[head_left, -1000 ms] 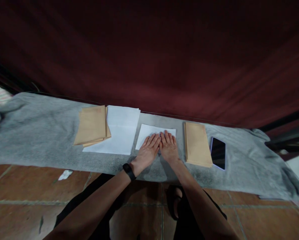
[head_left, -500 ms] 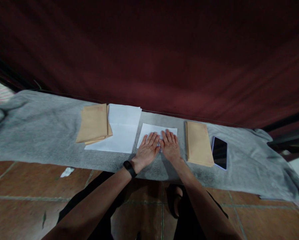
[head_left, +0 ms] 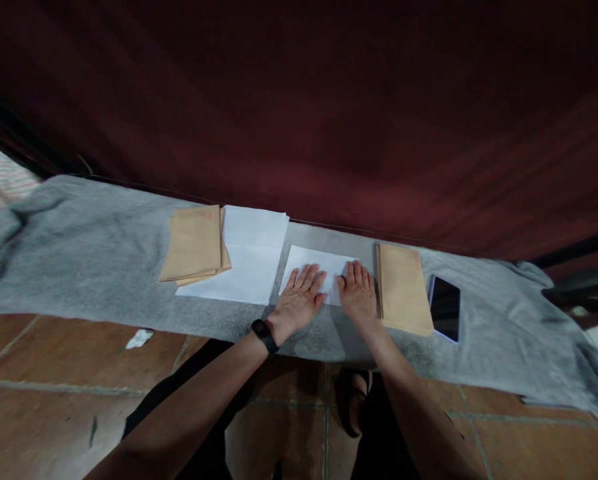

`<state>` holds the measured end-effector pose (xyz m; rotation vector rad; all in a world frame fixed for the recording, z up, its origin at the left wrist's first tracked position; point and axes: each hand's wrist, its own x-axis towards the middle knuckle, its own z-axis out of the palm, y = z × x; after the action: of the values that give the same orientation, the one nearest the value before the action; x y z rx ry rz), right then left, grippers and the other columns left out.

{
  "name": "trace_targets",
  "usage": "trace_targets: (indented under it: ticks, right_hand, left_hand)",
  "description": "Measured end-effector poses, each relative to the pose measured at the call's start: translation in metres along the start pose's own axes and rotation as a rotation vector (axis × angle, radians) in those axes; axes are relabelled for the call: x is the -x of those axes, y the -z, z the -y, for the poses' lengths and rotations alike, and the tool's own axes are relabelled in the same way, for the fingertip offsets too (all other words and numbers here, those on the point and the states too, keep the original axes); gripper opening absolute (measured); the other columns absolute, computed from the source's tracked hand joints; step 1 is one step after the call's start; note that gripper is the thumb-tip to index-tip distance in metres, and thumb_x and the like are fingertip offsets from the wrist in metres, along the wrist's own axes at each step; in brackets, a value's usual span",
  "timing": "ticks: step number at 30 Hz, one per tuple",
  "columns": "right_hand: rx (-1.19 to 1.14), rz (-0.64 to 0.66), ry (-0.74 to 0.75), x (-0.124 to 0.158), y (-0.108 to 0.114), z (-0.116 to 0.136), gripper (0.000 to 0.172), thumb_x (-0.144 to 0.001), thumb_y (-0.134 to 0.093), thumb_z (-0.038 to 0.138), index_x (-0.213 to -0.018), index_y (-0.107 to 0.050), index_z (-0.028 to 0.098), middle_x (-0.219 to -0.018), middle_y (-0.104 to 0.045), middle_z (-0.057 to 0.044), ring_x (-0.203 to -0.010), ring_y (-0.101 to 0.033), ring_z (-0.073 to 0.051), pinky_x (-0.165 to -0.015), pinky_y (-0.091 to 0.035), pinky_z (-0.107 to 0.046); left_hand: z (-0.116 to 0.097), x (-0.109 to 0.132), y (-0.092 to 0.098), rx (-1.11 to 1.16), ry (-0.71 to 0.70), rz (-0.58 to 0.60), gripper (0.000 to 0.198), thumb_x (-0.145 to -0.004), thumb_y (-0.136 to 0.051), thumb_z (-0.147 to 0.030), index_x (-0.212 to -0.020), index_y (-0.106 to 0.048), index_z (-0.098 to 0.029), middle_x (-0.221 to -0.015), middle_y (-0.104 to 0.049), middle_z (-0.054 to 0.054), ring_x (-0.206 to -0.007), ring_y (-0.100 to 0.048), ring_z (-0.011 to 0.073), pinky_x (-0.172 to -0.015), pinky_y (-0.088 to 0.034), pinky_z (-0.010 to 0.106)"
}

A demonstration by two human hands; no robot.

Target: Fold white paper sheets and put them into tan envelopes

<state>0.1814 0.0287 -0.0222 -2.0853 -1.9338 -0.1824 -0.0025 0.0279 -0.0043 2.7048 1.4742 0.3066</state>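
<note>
A small folded white paper (head_left: 319, 262) lies on a grey cloth-covered bench (head_left: 93, 253). My left hand (head_left: 299, 300), with a black band on its wrist, lies flat on the paper's left half, fingers stretched out. My right hand (head_left: 359, 293) lies flat on the paper's right end, fingers together and extended. A gap of white paper shows between the two hands. Neither hand holds anything.
Left of the paper lies a stack of white sheets (head_left: 251, 257) with brown envelopes (head_left: 195, 243) on top. A second pile of brown envelopes (head_left: 403, 288) sits just right of my right hand, then a dark phone (head_left: 445, 308). A dark red curtain (head_left: 299, 120) hangs behind. Tiled floor below.
My hands, which lay side by side touching at the paper's middle, have spread apart; the right hand slid to the paper's right end. The view shifted slightly.
</note>
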Motion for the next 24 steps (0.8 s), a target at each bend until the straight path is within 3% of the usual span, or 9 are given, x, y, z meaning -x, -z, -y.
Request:
trace_targets:
  ticks: [4, 11, 16, 24]
  right_hand:
    - [-0.072, 0.005, 0.026, -0.003, 0.006, 0.007, 0.055, -0.104, -0.031, 0.032, -0.149, -0.042, 0.003, -0.157, -0.039, -0.022, -0.147, -0.034, -0.032, -0.118, -0.028, -0.051]
    - [-0.231, 0.141, 0.258, 0.001, 0.010, 0.034, 0.052, -0.106, -0.027, 0.035, -0.152, -0.042, 0.015, -0.162, -0.035, -0.012, -0.151, -0.027, -0.023, -0.122, -0.025, -0.045]
    - [-0.181, 0.156, 0.249, 0.003, 0.009, 0.037, 0.050, -0.107, -0.028, 0.034, -0.153, -0.040, 0.018, -0.161, -0.036, -0.009, -0.150, -0.029, -0.023, -0.123, -0.022, -0.045]
    - [-0.105, 0.146, 0.183, 0.000, 0.008, 0.028, 0.050, -0.107, -0.034, 0.038, -0.154, -0.040, 0.022, -0.162, -0.034, -0.009, -0.150, -0.030, -0.028, -0.122, -0.021, -0.050]
  left_hand:
    - [-0.002, 0.000, 0.000, 0.005, 0.005, 0.000, 0.056, -0.104, -0.033, -0.043, -0.154, -0.037, -0.020, -0.164, -0.030, 0.009, -0.153, -0.023, 0.0276, -0.125, -0.015, 0.052]
    - [-0.003, -0.002, 0.001, -0.004, -0.001, 0.046, 0.056, -0.101, -0.035, -0.032, -0.152, -0.039, -0.011, -0.162, -0.034, 0.013, -0.153, -0.022, 0.0281, -0.125, -0.015, 0.052]
    - [-0.001, -0.003, 0.004, 0.008, 0.000, 0.085, 0.057, -0.100, -0.031, -0.028, -0.154, -0.036, -0.010, -0.162, -0.034, 0.013, -0.153, -0.022, 0.0264, -0.125, -0.016, 0.050]
    - [0.000, -0.004, 0.004, 0.042, 0.052, 0.036, 0.056, -0.102, -0.026, -0.030, -0.153, -0.037, -0.009, -0.163, -0.033, 0.011, -0.153, -0.023, 0.0240, -0.126, -0.018, 0.047]
